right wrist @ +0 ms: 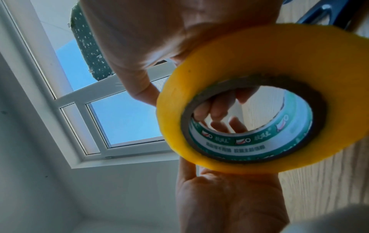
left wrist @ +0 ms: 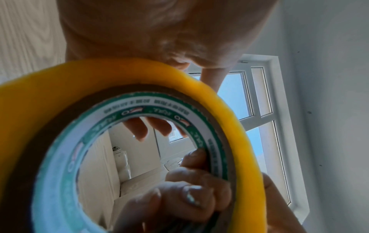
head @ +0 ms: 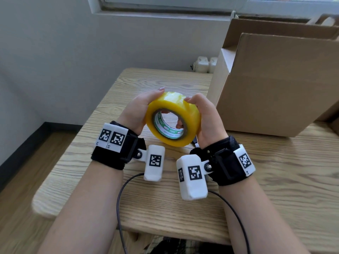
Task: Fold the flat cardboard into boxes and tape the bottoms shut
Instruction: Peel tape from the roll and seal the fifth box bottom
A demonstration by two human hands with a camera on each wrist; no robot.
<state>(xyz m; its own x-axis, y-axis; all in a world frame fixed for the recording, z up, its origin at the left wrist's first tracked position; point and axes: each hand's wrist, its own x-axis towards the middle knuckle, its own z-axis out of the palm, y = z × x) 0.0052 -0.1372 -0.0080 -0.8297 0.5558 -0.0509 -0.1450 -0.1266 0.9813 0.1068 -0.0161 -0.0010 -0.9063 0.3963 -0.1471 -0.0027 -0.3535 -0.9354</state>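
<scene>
A yellow roll of packing tape (head: 191,116) with a green-printed core is held above the wooden table (head: 275,180) between both hands. My left hand (head: 134,111) cups its left side, thumb on the outer rim. My right hand (head: 208,117) grips the right side, thumb on top. In the left wrist view the tape (left wrist: 60,88) fills the frame and the right hand's fingers (left wrist: 189,189) curl into the core. The right wrist view shows the tape (right wrist: 219,55) under my right palm (right wrist: 159,31), with the left hand (right wrist: 219,197) below. A folded-up cardboard box (head: 275,85) stands at the right, open flaps up.
A second piece of cardboard (head: 275,26) leans behind the box. A white radiator (head: 203,64) sits under the window beyond the table's far edge. A dark blue handle (right wrist: 323,14) lies on the table under my right hand. Wrist cables (head: 119,208) trail off the near edge.
</scene>
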